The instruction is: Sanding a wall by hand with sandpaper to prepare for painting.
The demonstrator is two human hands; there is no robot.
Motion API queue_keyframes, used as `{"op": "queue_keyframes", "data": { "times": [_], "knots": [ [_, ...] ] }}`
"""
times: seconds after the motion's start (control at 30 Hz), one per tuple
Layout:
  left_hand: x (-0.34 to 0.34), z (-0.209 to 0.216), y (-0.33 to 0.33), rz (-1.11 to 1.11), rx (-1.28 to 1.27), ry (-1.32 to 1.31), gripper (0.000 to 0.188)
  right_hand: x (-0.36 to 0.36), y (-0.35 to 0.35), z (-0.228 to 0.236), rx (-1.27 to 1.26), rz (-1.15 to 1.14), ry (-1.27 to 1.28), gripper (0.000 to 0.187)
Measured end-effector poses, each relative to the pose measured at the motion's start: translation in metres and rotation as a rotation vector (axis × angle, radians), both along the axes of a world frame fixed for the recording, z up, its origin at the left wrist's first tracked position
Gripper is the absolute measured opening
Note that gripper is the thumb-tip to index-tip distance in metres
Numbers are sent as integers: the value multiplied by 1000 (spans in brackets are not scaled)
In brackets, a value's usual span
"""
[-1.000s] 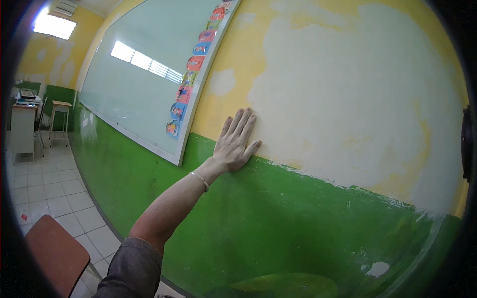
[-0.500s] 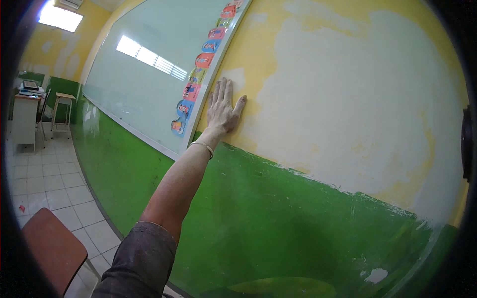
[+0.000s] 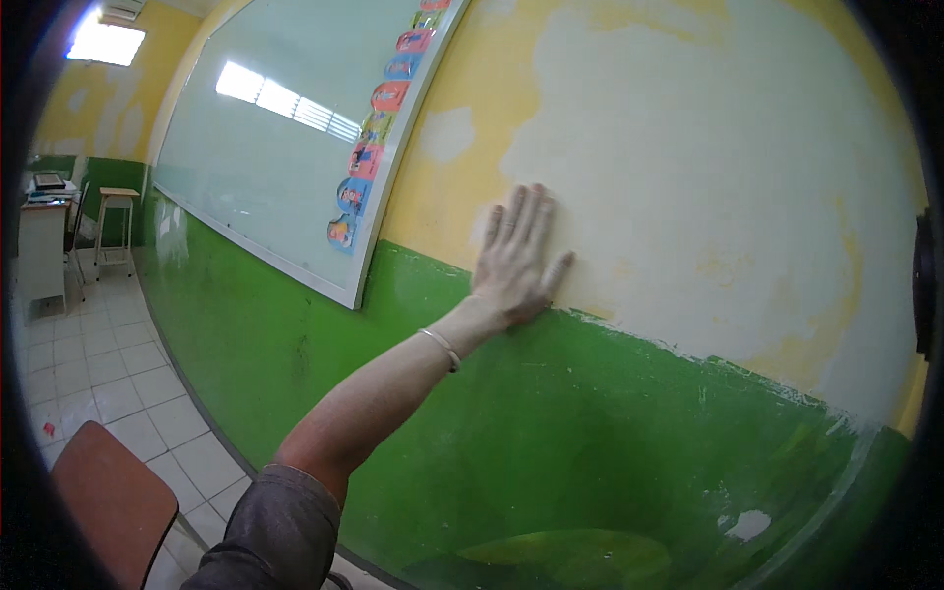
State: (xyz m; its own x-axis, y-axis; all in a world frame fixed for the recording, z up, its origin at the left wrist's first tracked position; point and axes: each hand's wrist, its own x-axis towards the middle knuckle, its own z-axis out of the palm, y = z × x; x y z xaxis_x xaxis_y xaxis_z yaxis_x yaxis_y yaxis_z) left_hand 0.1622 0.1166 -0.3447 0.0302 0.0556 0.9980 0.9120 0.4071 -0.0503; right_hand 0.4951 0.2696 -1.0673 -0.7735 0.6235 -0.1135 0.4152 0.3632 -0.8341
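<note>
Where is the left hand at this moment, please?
In the head view, the left hand is near the centre, palm to the wall around the upper edge of the green paint, to the right of the whiteboard.

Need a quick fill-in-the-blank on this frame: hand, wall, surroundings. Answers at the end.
1. The left hand has its ____ toward the wall.
2. Below its yellow and whitish area, the wall is painted ____.
3. Coloured cutouts run down the whiteboard along its ____ edge.
4. A brown panel shows in the picture's lower ____ corner.

Missing words: palm; green; right; left.
</note>
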Motion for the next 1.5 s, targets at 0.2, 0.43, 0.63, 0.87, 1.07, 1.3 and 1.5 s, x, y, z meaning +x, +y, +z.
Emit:
{"op": "queue_keyframes", "data": {
  "times": [0.2,0.43,0.63,0.87,1.07,1.3,1.5],
  "knots": [
    [38,-35,20,-109,-284,237,77,16,-14,-11,-17,5,-51,54],
    [4,-51,-3,-123,-465,359,76,46,-26,-5,-24,-24,-105,54],
    [-41,-4,-34,-18,-182,124,78,46,-14,0,-10,-6,-109,54],
    [-41,27,-18,-16,242,-278,78,-15,18,18,21,29,-15,53],
    [-6,36,10,-42,313,-446,83,-74,48,65,65,58,54,53],
    [19,121,18,-28,57,-79,86,-120,107,157,124,59,88,52],
    [26,256,18,-71,-5,-2,85,-117,118,269,120,42,41,52]
  ]
}}
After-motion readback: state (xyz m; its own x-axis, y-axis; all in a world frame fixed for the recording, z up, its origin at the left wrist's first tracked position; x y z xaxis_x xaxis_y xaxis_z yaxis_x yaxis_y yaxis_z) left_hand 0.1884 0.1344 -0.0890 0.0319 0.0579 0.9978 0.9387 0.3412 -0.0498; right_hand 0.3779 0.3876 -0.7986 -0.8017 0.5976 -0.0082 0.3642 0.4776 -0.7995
